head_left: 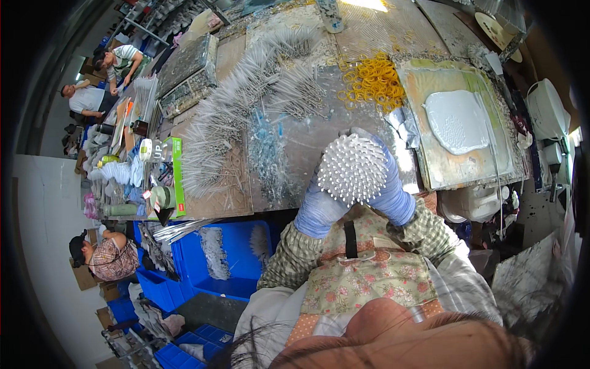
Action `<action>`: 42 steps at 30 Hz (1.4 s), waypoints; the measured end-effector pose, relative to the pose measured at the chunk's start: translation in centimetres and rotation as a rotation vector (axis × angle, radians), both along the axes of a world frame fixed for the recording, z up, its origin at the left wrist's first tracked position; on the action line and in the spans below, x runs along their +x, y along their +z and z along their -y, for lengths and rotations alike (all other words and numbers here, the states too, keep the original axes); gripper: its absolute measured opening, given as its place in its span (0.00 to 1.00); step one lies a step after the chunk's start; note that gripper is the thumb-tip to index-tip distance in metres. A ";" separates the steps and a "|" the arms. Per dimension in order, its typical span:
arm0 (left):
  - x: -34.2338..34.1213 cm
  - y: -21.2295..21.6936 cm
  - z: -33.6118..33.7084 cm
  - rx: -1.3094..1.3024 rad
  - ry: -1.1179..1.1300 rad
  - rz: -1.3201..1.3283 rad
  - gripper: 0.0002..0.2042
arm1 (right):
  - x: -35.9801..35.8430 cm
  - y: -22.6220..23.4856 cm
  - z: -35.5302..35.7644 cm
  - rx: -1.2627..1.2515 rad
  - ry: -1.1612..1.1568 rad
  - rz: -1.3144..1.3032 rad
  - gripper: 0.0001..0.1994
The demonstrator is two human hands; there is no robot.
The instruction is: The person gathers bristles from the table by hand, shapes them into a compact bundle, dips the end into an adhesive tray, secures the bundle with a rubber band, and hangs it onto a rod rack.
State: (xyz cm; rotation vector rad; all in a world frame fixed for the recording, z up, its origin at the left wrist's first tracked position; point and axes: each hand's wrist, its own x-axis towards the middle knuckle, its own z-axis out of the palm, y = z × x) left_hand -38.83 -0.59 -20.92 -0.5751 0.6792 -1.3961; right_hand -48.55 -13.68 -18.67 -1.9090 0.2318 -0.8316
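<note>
A round bundle of thin rods (353, 170) with white tips is held upright in front of my chest, tips facing up. My left hand (316, 206), in a blue-grey glove or wrap, closes round its left side. On the other side my right hand (396, 187), covered the same way, grips it too. Most of my fingers are hidden behind the bundle. Beyond it, many thin greyish rods (246, 86) lie in a long curved row on the worktable (295, 144). A heap of yellow rubber bands (372, 81) sits near the far side of my hands.
To the right, a board (439, 169) carries a pool of white paste (458, 120). A green box (178, 172) stands at the table's left edge. Below it are blue bins (203, 286). Several people (101, 258) sit or stand at left. A white bucket (547, 111) hangs far right.
</note>
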 end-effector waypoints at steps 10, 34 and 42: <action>-0.4 -0.3 -0.4 0.377 0.266 2.164 0.26 | -0.1 -2.2 -0.1 0.010 0.065 -0.031 0.42; 10.3 8.8 1.0 1.173 1.092 3.119 0.31 | 6.8 9.8 3.4 -0.231 0.066 0.092 0.28; 15.6 10.4 3.7 1.080 1.092 3.111 0.42 | 12.2 12.7 5.3 -0.541 0.229 -0.026 0.28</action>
